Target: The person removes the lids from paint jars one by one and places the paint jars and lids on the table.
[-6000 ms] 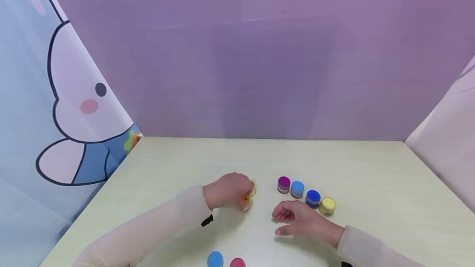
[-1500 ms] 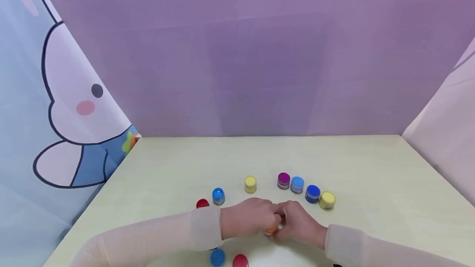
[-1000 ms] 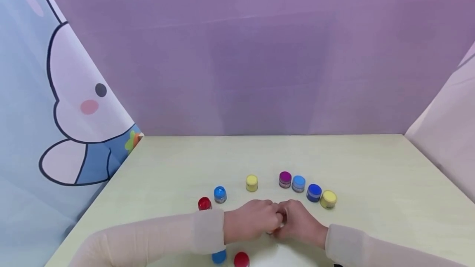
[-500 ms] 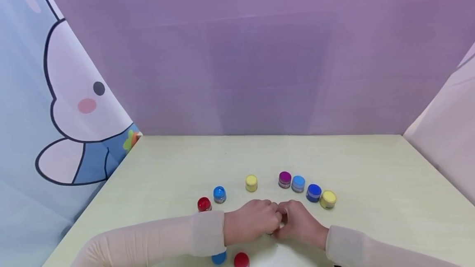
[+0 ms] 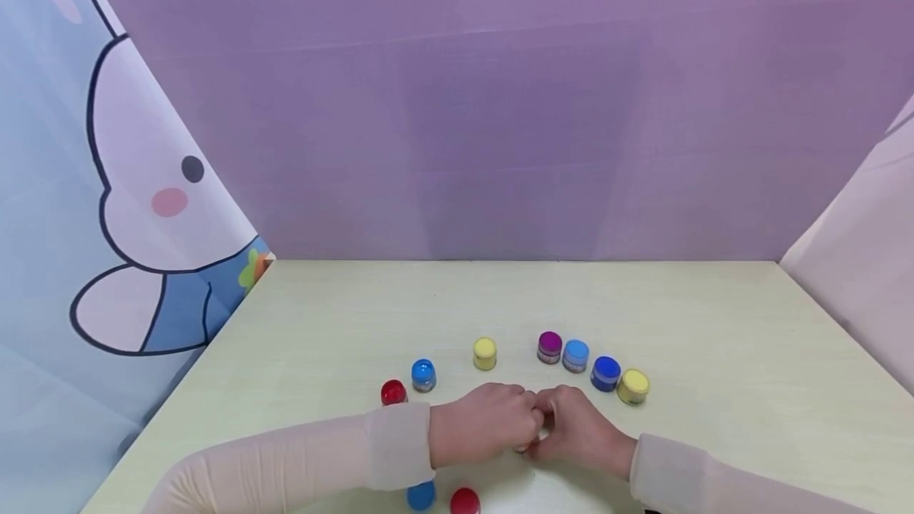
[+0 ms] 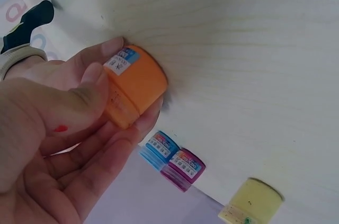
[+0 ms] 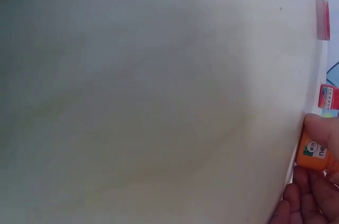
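Purple backdrop [image 5: 500, 101] fills the upper frame in the head view, blue cartoon cloth [image 5: 43, 276] on the left side, white cloth [image 5: 871, 228] at the right edge. Pale table [image 5: 343, 308] spans the lower part.

Orange jar [image 6: 137, 78] is between both hands, lower centre of the head view, mostly covered there by fingers. Left wrist view shows it clearly, label facing up, near that frame's centre-left. Left hand [image 5: 485, 425] pinches it, thumb on one side, fingers bent round the other; a red spot shows near the base of that thumb. Right hand [image 5: 581, 431] grips the same jar from the other side, thumb and fingers bent round it; right wrist view catches this at the right edge, partly cut off. Can't tell if the jar's cap is loose.

Left of centre, above the left sleeve [image 5: 300, 450]: red jar [image 5: 393, 393], partly hidden by the sleeve, and blue jar [image 5: 424, 375] just beside it, both glossy on top. Yellow jar [image 5: 485, 354] stands alone above the left hand. Right of centre, a slanted row: purple jar [image 5: 550, 347], light blue jar [image 5: 575, 356], dark blue jar [image 5: 605, 373], second yellow jar [image 5: 633, 387]. Bottom edge: blue round piece [image 5: 421, 497] and red round piece [image 5: 465, 501], near each other.
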Demonstrator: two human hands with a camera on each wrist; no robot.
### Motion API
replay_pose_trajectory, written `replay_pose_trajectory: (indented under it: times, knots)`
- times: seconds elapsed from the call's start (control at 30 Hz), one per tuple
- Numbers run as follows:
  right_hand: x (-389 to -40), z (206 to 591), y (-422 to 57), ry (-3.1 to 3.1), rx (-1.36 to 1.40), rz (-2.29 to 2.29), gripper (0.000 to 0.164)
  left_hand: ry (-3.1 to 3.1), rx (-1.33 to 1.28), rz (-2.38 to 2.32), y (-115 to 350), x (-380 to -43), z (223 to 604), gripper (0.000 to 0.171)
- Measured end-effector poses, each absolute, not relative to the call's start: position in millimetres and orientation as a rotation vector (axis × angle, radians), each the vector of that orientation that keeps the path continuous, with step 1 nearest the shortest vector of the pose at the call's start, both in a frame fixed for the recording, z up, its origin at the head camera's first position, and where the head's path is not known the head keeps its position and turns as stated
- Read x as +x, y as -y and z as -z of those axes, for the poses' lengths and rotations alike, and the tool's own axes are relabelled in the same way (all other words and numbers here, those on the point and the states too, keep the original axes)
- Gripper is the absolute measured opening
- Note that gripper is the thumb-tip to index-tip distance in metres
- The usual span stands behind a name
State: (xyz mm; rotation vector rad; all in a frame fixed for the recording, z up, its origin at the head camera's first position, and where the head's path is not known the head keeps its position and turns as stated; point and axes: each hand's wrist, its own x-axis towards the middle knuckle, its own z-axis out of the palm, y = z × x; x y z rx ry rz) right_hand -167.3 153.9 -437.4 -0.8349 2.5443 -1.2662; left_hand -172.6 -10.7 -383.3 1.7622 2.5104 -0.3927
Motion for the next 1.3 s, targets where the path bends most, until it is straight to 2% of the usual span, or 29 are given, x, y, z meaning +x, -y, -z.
replay_pose_trajectory:
  times: [0.53, 0.77, 0.97, 1.17, 1.3]
  knots:
    - [-173.6, 435.6, -155.5, -2.460, -0.793, 1.273, 0.031, -2.496, 1.821, 0.265, 12.4, -182.5, 377.4, 0.014]
    - [-172.9, 438.8, -154.1, -2.375, -0.742, 1.352, 0.043, -2.447, 1.811, 0.106, 18.3, -189.0, 379.2, 0.028]
    - [-172.4, 443.1, -153.7, -2.438, -0.765, 1.320, 0.037, -2.444, 1.834, 0.091, 22.9, -191.8, 383.2, 0.023]
    - [-172.5, 446.5, -154.3, -2.481, -0.795, 1.325, 0.033, -2.506, 1.785, 0.085, 23.4, -189.0, 386.4, 0.028]
    - [-173.0, 444.7, -155.3, -2.470, -0.799, 1.325, 0.028, -2.537, 1.716, 0.061, 20.1, -188.6, 387.1, 0.022]
